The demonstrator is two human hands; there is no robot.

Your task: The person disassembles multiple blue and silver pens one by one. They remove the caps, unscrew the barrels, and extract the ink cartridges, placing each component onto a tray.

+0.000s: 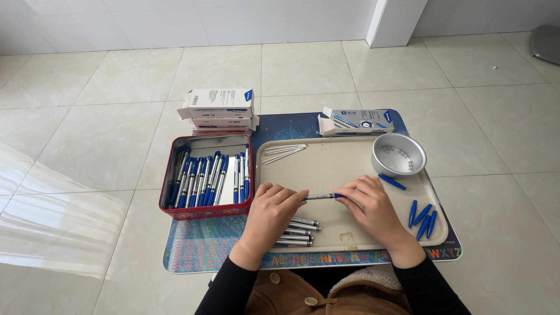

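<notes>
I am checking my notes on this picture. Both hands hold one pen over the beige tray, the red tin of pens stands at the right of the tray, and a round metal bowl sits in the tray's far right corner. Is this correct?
Not quite. The head view shows the red tin at the left of the beige tray, not the right. The rest holds: left hand and right hand hold one pen, and the metal bowl sits far right.

A beige tray (326, 169) is seen with open surface across its middle and upper part, where the hands could be moved freely. Its far right corner is blocked by a round metal bowl (399, 154), and loose blue caps (422, 219) are scattered at the right edge. Pen barrels (296, 231) are piled at the near left. The left side is walled off by a red tin (205, 211) packed with pens. Beyond the tray, passage is barred by stacked white boxes (219, 109) and a single box (356, 122).
</notes>
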